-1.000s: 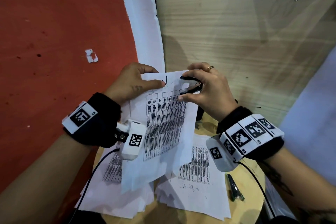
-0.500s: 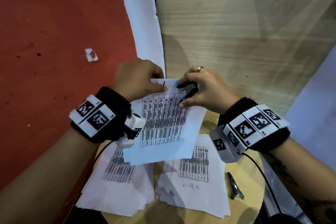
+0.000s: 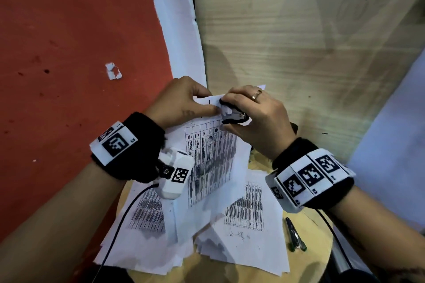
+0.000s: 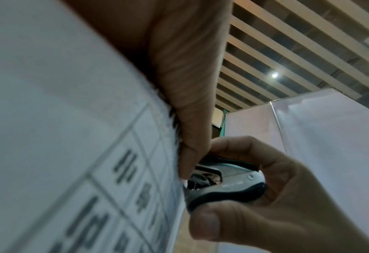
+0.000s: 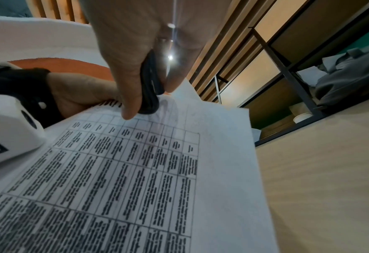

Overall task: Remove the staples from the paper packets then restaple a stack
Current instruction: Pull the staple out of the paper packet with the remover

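I hold a printed paper packet (image 3: pixel 211 156) up over a small round table (image 3: pixel 319 239). My left hand (image 3: pixel 181 101) pinches the packet's top edge, thumb on the front. My right hand (image 3: pixel 255 119) grips a black and metal staple remover (image 3: pixel 234 115), whose jaws sit at the packet's top edge beside my left thumb. The left wrist view shows the staple remover (image 4: pixel 226 184) squeezed between my right thumb and fingers against the paper edge (image 4: pixel 172 154). Seen from the right wrist, the staple remover (image 5: pixel 149 85) presses on the table-printed sheet (image 5: pixel 157 171).
Two more stacks of printed sheets (image 3: pixel 248 225) lie under the held packet on the table. A dark pen-like tool (image 3: pixel 295 234) lies to their right. A wooden cabinet panel (image 3: pixel 299 53) stands behind, red floor (image 3: pixel 69 53) to the left.
Both hands shifted slightly with the packet. The staple remover has moved left along the top edge, closer to my left thumb, and my left fingers now curl over the paper's top.
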A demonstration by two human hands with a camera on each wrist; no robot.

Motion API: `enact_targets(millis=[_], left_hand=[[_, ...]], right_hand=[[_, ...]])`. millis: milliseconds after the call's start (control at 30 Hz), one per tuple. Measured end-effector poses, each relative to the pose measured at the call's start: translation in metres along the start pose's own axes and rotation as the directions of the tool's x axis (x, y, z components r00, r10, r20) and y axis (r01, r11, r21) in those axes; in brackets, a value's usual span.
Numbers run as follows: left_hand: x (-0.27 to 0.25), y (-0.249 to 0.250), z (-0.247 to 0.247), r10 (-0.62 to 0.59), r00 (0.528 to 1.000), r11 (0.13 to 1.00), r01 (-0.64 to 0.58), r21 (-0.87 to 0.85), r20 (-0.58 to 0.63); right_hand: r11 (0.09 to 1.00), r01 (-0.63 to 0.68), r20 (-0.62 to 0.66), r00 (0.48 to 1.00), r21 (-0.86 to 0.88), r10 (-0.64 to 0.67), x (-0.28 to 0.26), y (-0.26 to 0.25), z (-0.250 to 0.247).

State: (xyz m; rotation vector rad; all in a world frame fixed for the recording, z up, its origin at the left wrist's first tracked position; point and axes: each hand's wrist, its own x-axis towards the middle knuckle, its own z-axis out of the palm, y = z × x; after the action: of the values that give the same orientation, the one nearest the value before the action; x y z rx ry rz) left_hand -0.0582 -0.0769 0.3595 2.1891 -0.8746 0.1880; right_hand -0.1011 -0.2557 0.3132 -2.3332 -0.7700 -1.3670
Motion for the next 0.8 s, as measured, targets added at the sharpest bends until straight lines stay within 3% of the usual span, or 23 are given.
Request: enact_targets(millis=[200, 800], left_hand=[[-0.0020, 0.0034, -0.0006, -0.018, 1.000, 0.992, 0.018, -0.127, -0.002], [-0.0083, 0.0098, -0.0012, -0.018, 0.999, 0.968, 0.027, -0.248, 0.037]], right_hand=[[0.998, 0.051, -0.027, 0.998, 0.041, -0.049, 0.0027, -0.0006, -0.0025], [0.989, 0.147, -0.061, 0.987, 0.018, -0.145, 0.0088, -0.0025, -0.0044]])
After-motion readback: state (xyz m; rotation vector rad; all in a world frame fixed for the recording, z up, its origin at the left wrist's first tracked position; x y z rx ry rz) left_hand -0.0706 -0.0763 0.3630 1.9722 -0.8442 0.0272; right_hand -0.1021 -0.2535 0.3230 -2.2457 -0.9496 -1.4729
